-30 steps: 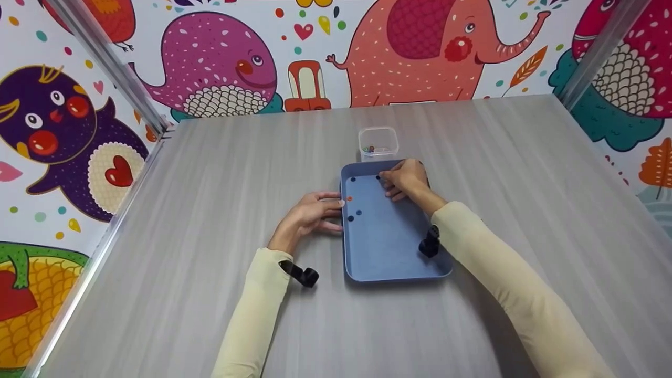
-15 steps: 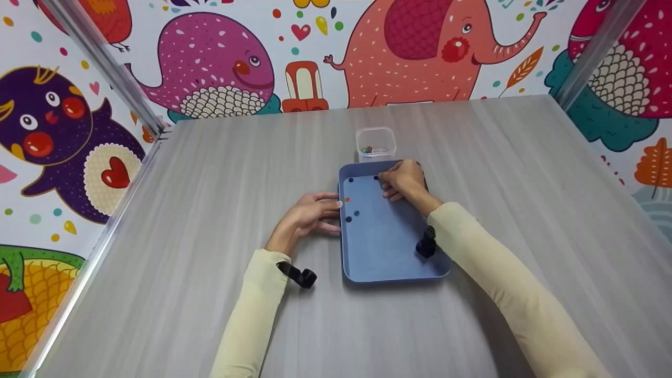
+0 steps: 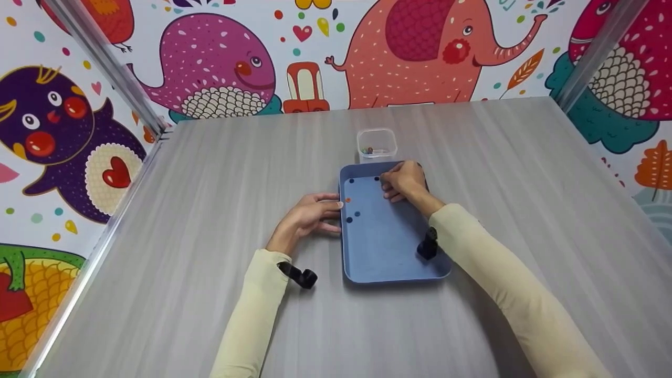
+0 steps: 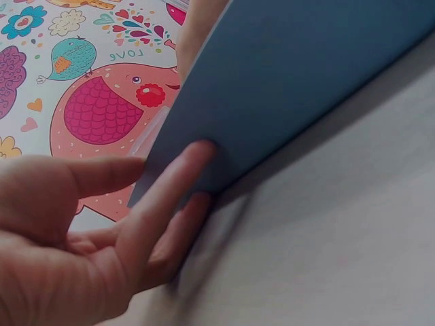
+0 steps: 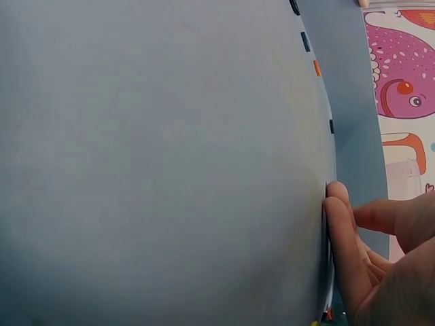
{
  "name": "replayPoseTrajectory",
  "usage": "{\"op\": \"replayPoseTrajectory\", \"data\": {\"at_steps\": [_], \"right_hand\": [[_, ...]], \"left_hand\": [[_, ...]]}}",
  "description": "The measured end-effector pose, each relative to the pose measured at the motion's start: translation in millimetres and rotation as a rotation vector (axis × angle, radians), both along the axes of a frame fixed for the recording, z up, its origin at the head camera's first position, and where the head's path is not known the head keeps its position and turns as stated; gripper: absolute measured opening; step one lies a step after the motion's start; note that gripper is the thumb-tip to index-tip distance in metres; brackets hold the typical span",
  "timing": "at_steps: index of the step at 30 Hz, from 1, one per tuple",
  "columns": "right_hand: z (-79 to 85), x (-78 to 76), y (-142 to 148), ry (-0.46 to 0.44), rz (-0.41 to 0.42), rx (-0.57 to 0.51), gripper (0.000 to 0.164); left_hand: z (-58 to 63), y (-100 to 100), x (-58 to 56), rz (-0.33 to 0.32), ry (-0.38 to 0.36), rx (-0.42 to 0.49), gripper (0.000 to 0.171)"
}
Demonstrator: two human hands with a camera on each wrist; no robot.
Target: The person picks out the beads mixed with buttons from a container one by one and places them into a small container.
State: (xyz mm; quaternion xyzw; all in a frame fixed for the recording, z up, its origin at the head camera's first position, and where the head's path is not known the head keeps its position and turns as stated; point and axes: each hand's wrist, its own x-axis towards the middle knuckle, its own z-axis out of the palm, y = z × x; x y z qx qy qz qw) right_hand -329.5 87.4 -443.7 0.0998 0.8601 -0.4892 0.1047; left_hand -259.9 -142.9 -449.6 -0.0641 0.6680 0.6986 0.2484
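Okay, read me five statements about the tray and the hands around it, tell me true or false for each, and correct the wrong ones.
1. A small orange piece lies inside the blue tray. True.
2. The left grip is at the tray's right wall. False: the left grip touches the outside of the left wall.
3. The right grip is at the tray's far end. True.
4. The clear container stands inside the tray. False: the clear container stands beyond it.
5. Both sleeves are pale yellow. True.

Beyond my grey tabletop (image 3: 194, 210) I see a printed purple whale (image 3: 210, 58) and a coral elephant (image 3: 420, 79). To my left, a dark purple bird (image 3: 73, 144) shows near a metal post (image 3: 105, 63).
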Motion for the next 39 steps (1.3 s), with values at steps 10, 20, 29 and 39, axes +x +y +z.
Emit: {"op": "replayPoseTrajectory", "data": {"at_steps": [10, 20, 29, 39], "right_hand": [[0.0, 2.6, 2.1, 0.006, 0.002, -0.047, 0.02], [2.3, 7.1, 4.4, -0.009, 0.018, -0.109, 0.022], [4.1, 10.9, 4.2, -0.016, 0.029, -0.16, 0.024], [13.0, 10.4, 4.4, -0.046, 0.02, -0.239, 0.025]], "left_hand": [[0.8, 0.2, -0.6, 0.004, -0.006, 0.003, 0.049], [1.0, 0.7, -0.7, 0.007, -0.012, 0.002, 0.049], [0.5, 0.0, -0.8, 0.004, -0.009, 0.005, 0.049], [0.9, -0.1, -0.3, 0.003, -0.015, 0.015, 0.051]]}}
